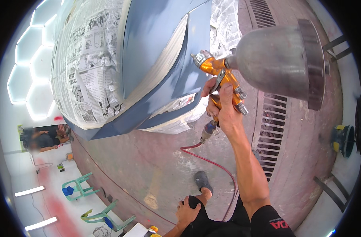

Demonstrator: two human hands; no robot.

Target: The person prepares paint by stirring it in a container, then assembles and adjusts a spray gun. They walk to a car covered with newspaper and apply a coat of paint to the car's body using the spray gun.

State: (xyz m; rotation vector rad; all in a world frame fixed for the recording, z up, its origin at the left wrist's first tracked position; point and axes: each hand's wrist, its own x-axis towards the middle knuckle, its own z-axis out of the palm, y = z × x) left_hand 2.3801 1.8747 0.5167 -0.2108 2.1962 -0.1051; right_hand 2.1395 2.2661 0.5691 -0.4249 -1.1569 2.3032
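My right hand (224, 104) grips a gold spray gun (232, 85), with its fingers around the handle and trigger. A large grey paint cup (275, 59) is fixed to the gun and extends to the right. The gun's silver nozzle faces left, close to but apart from a blue-grey car body panel (152, 35). A red air hose (216, 164) runs from a coupling under the handle down to the floor. My left hand (188, 212) rests on my bent knee, fingers spread over it and holding no tool.
Newspaper masking (89, 67) and tape cover parts of the car. A metal floor grate (271, 134) runs along the right. Green plastic chairs (79, 185) stand at the lower left, near another long hose (129, 193). A dark bucket (342, 140) is at the far right.
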